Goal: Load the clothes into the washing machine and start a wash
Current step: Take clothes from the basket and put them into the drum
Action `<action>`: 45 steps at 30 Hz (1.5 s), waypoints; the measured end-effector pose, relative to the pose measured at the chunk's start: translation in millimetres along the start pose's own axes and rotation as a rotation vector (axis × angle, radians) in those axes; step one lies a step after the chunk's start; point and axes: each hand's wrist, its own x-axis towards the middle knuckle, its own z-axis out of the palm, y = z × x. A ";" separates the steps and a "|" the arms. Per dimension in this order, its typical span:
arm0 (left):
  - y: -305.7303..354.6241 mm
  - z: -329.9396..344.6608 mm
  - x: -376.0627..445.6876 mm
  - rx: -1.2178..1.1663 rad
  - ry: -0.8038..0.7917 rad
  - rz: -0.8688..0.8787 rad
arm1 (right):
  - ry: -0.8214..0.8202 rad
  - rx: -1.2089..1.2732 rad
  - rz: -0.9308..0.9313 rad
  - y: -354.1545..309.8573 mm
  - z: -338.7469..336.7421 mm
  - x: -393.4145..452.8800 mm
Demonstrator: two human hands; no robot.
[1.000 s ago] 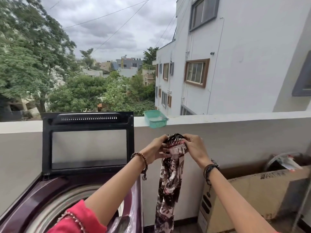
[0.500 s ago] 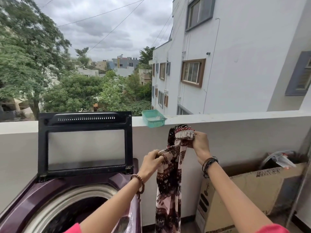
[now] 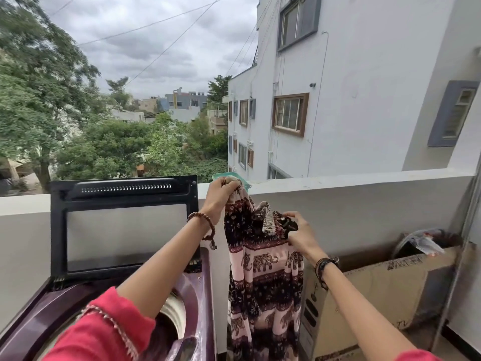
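Note:
A dark and white elephant-print garment (image 3: pixel 263 277) hangs in the air to the right of the washing machine. My left hand (image 3: pixel 221 192) grips its top edge, raised to the height of the parapet top. My right hand (image 3: pixel 299 230) grips the gathered waistband lower and to the right. The purple top-loading washing machine (image 3: pixel 200 287) stands at lower left with its black glass lid (image 3: pixel 122 225) upright. My left forearm and red sleeve hide most of its drum opening (image 3: pixel 174 313).
A white parapet wall (image 3: pixel 364 194) runs across in front, with a green plastic tray (image 3: pixel 220 175) on top, partly behind my left hand. A large cardboard box (image 3: pixel 377 295) stands at right against the wall. A metal pole (image 3: pixel 460 256) rises at far right.
My left hand has risen from below the right hand up to the parapet top, lifting one end of the garment. My right hand has dropped lower, and the cloth now spreads wider between them.

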 end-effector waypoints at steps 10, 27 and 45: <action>40.5 -68.4 -7.0 1.303 -0.146 0.146 | 0.213 -0.242 -0.238 -63.0 10.8 6.2; 154.6 -195.5 -6.1 0.452 0.148 0.305 | 0.197 0.434 -0.507 -333.2 70.8 -4.2; 295.2 -321.9 31.9 1.905 0.343 0.450 | 0.142 -0.792 -1.178 -475.5 129.4 39.1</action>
